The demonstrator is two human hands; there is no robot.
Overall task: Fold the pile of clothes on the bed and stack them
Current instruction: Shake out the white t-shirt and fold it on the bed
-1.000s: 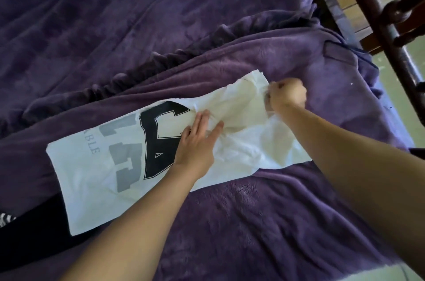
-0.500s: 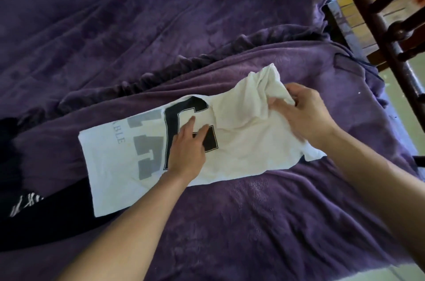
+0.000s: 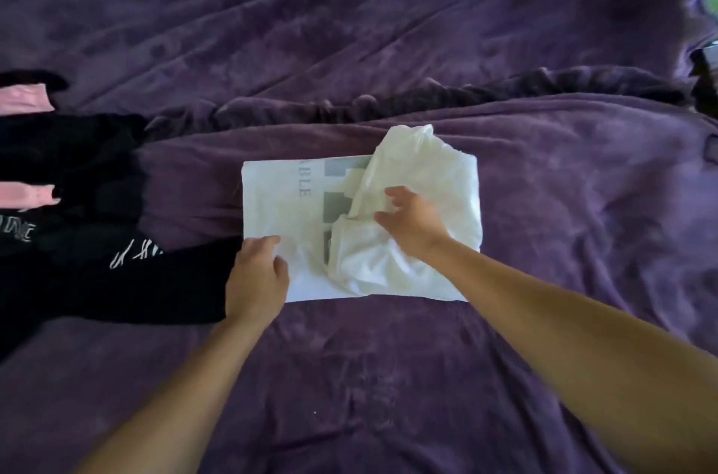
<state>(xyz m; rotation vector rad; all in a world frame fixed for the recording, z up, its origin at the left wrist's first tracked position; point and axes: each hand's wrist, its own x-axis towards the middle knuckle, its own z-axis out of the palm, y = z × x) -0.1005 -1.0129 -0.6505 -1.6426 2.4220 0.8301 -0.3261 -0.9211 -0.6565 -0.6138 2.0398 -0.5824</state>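
The bed (image 3: pixel 388 376), covered by a purple blanket with a ruffled seam running across it, carried everything in view. The white T-shirt (image 3: pixel 274 209) lay in the middle of the bed, folded into a rough rectangle, with grey printed blocks and the letters "BLE" showing on its left half. Its right half was covered by a rumpled flap of the same shirt, doubled over from the right and bunched up at the far edge.

To the left, touching the shirt's near left corner, black clothes (image 3: pixel 97 279) with white lettering lay spread out. Pink fabric (image 3: pixel 23 98) showed among them at the far left edge.

The left hand (image 3: pixel 256 275) reached in from the near side and rested on the shirt's near left corner, fingers fairly straight, gripping nothing. The right hand (image 3: pixel 412 225) lay on the rumpled flap, palm down, fingers spread and relaxed, with no cloth pinched between them.
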